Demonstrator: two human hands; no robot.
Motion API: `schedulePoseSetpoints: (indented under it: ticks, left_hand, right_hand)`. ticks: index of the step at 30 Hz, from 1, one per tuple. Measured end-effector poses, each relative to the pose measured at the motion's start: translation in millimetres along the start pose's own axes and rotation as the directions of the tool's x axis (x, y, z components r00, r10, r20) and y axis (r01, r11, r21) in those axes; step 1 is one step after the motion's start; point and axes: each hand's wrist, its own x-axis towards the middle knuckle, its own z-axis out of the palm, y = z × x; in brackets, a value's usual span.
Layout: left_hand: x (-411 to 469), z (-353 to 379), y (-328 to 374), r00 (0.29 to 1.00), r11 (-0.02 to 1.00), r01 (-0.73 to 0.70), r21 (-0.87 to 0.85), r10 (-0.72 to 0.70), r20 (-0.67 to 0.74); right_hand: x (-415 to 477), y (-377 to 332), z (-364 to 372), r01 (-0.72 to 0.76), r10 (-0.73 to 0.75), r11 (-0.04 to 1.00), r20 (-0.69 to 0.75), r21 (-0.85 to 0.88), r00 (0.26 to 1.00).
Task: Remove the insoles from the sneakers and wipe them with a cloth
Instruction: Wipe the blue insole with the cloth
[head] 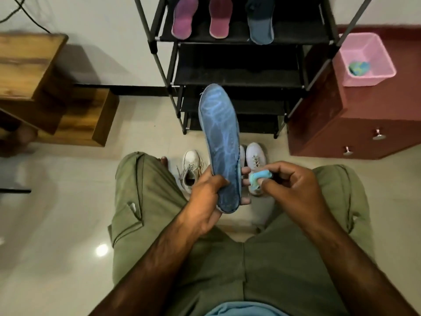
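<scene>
- Olive-green trousers point(159, 213) of the seated person fill the foreground of the head view, knees apart
- Left hand point(205, 197) is curled round the heel end of the long blue patterned foam insole point(219, 137), with the thumb across its face and fingertips showing past its far edge; the toe end stands free, pointing away above the floor
- Right hand point(293, 190) pinches a small bunched light-blue cloth point(259, 176) between thumb and fingers, just beside the insole's right edge near the heel
- Risk: held only at the heel, the insole will likely flex or swing away as the cloth pushes toward the toe, so the wipe would skip patches
- Risk: so small a wad could slip from the pinch and fall towards the white lace-up sneakers point(190, 167) on the pale tiled floor point(68, 201) below
- Risk: a loosened left grip would drop the insole onto that floor and dirty it
</scene>
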Motion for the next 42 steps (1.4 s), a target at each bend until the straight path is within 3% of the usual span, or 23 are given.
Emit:
schedulePoseSetpoints:
  ticks: [5, 8, 12, 16, 18, 22, 28, 33, 38, 42]
  left_hand:
    - [-0.1, -0.2, -6.6, 0.997, 0.994, 0.074, -0.082, -0.075, -0.016]
    - [2.9, -5.0, -6.2, 0.99, 0.975, 0.141, -0.174, -0.135, 0.044]
    - [4.9, -13.0, -2.8, 0.973, 0.954, 0.198, -0.224, -0.163, 0.165]
    - [7.4, -17.5, -3.9, 0.964, 0.941, 0.233, -0.244, -0.191, 0.182]
    - [6.6, -17.3, -2.6, 0.958, 0.917, 0.264, -0.299, -0.213, 0.192]
    - [5.1, -16.3, -0.7, 0.949, 0.87, 0.296, -0.395, -0.223, 0.221]
    - [9.0, -17.0, -1.0, 0.948, 0.849, 0.308, -0.43, -0.236, 0.213]
    - [8.3, -20.6, 0.0, 0.96, 0.864, 0.278, -0.419, -0.242, 0.139]
    - [6.0, -15.9, 2.8, 0.968, 0.873, 0.248, -0.42, -0.214, 0.128]
    - [8.2, -22.2, -1.0, 0.966, 0.876, 0.257, -0.408, -0.239, 0.095]
  right_hand:
    - [8.1, -4.0, 13.4, 0.123, -0.11, 0.945, 0.061, -0.302, 0.992]
    - [17.9, -8.4, 16.3, 0.229, -0.205, 0.878, 0.103, -0.421, 0.973]
    - [30.2, -12.6, 13.2, 0.385, -0.32, 0.739, 0.215, -0.552, 0.923]
    - [28.1, -12.8, 19.5, 0.53, -0.329, 0.547, 0.416, -0.648, 0.848]
    - [24.0, -10.6, 21.9, 0.579, -0.33, 0.501, 0.476, -0.643, 0.815]
    - [14.7, -6.8, 24.6, 0.638, -0.272, 0.482, 0.59, -0.601, 0.761]
    - [34.9, -11.6, 14.7, 0.601, -0.342, 0.474, 0.494, -0.643, 0.799]
    - [5.7, -10.2, 27.8, 0.707, -0.3, 0.445, 0.652, -0.55, 0.696]
    - [25.7, -7.1, 20.5, 0.585, -0.314, 0.495, 0.495, -0.642, 0.81]
    - [6.7, -4.7, 32.1, 0.663, -0.316, 0.48, 0.592, -0.574, 0.741]
